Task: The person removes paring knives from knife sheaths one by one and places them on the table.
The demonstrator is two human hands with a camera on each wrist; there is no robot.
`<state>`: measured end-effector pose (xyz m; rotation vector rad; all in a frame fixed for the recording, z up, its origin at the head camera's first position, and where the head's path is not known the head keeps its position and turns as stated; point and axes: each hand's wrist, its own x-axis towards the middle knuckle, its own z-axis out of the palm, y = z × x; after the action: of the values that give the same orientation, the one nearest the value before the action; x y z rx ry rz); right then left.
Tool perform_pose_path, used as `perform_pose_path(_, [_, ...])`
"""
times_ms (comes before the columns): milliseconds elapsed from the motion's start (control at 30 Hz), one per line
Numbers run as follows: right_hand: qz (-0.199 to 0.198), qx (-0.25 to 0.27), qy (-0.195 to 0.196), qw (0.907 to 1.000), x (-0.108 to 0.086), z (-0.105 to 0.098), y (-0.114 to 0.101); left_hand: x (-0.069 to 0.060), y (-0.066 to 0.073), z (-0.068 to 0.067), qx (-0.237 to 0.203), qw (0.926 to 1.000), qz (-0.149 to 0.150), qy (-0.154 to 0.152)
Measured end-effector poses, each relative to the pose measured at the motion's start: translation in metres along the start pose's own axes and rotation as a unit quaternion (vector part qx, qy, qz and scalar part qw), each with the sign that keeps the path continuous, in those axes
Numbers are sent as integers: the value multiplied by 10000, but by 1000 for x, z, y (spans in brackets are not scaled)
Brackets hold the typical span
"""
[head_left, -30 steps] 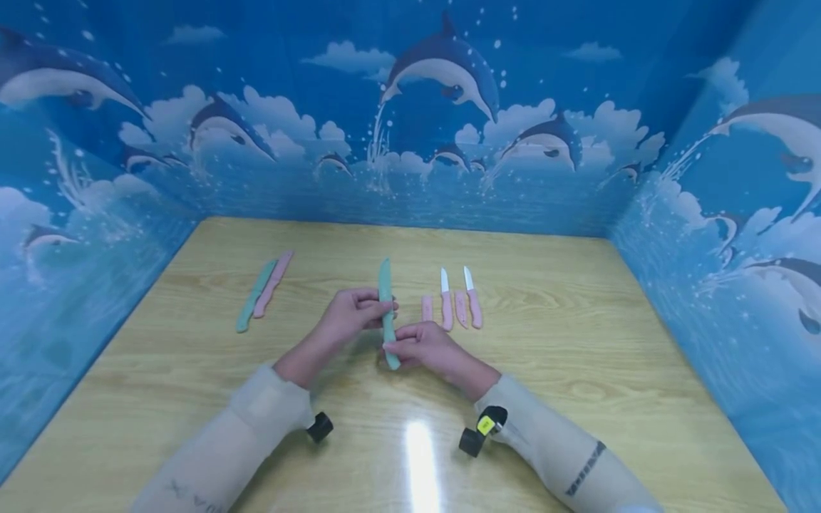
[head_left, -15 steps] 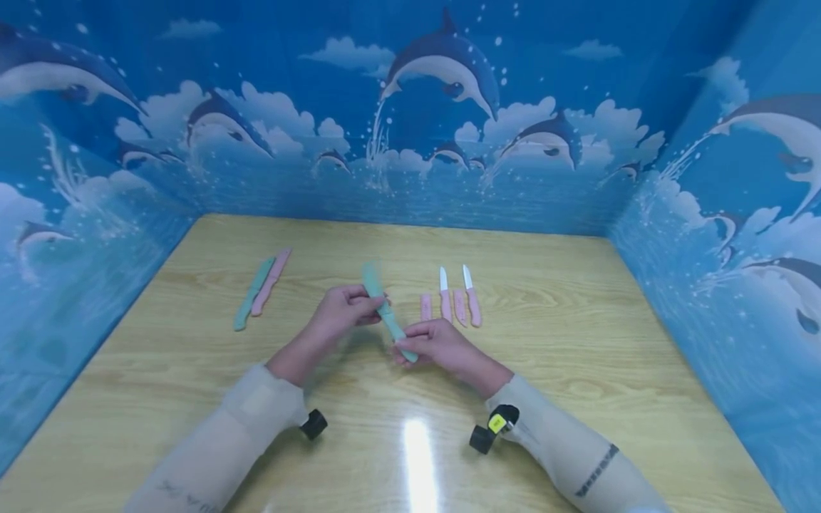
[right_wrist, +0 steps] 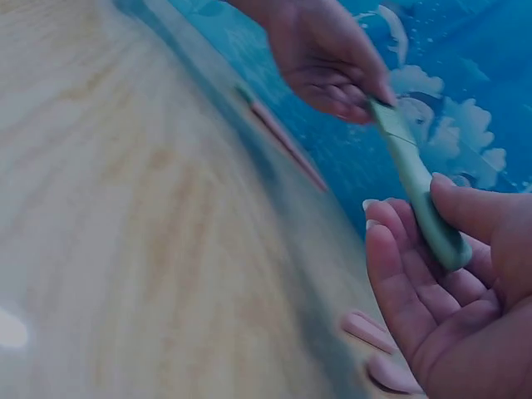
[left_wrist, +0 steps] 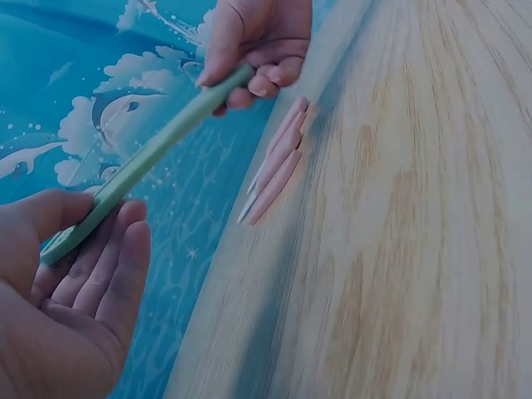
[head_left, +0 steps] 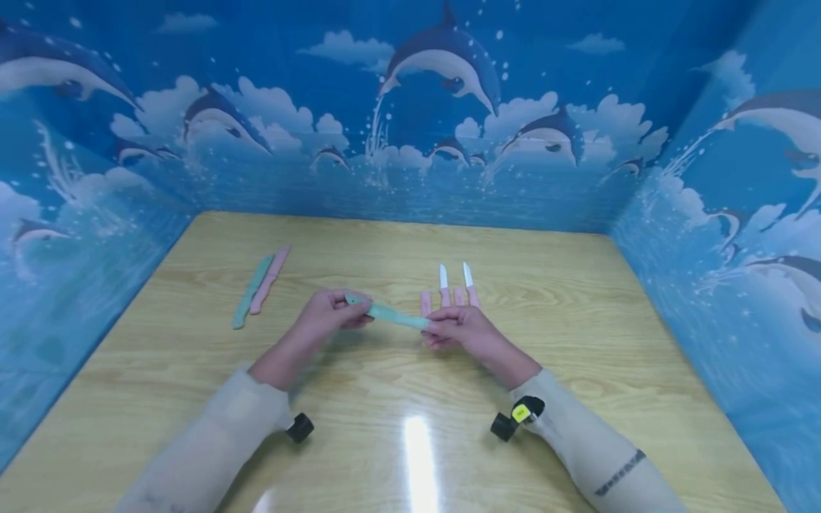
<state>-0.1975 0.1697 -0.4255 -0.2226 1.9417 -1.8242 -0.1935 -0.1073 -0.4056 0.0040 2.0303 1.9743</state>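
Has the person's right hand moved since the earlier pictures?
Yes, rightward in the head view: the right hand now hides the handle ends of two pink-handled, pale-bladed knives.

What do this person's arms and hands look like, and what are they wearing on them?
The left hand and right hand are bare, without gloves. Both arms have pale, long sleeves; the right sleeve bears a dark patterned stripe, the left sleeve faint marks. A small black box sits at each cuff, the right one beside a yellow patch. No cables are visible.
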Motion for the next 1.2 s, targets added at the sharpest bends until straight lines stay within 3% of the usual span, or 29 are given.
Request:
perform_pose_path(200, [-287, -86, 483, 9984, -2, -13, -11, -4, -2, -3, 409, 9991, -60, -32])
perform_pose_path(767, [-376, 435, 456, 9973, -4, -15, -8, -2, -10, -2, 543, 9984, -158, 44])
perform_pose_path(1200, [-355, 259, 697, 9966, -1, -13, -2, -3, -13, -3, 762, 9968, -82, 226])
